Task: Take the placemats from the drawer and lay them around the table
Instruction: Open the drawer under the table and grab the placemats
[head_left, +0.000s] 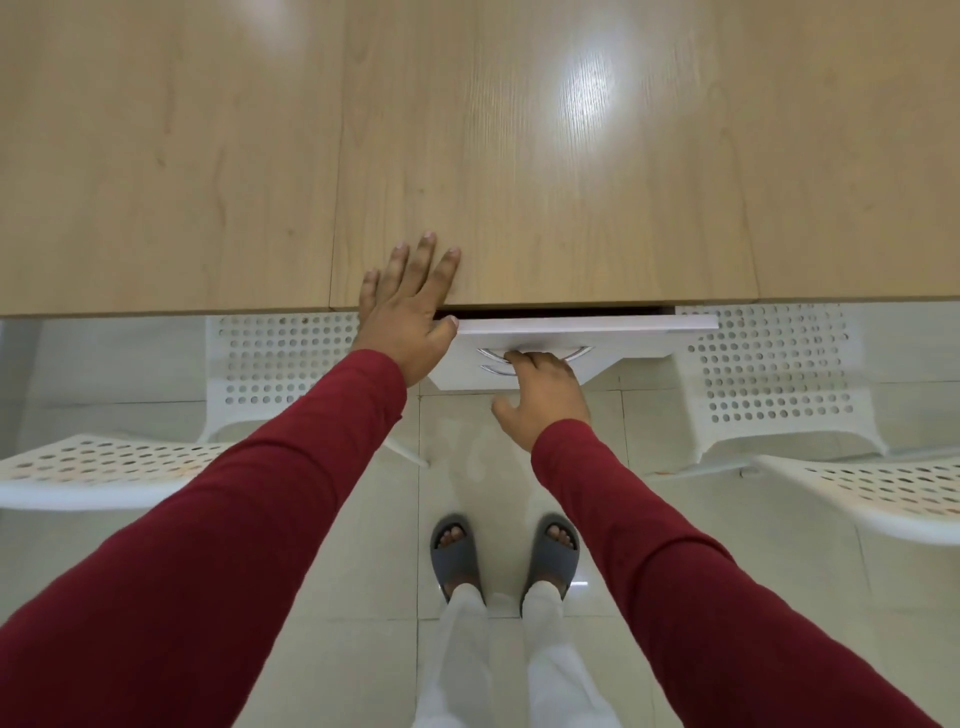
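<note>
Head view: my left hand lies flat, fingers straight, on the counter edge while my right hand hooks the handle of the barely opened drawer. Placemats unseen, presumably inside. I should pull straight, steadily, bracing the counter.

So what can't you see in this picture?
- Inside of the drawer, head view: only a dark slit shows under the table edge, so no placemats can be made out.
- Right hand fingertips: curled under the handle, hidden from view.
- Chairs: partly under the table, partly cut off by the picture's sides.
- Left hand palm: pressed down on the table edge.
</note>
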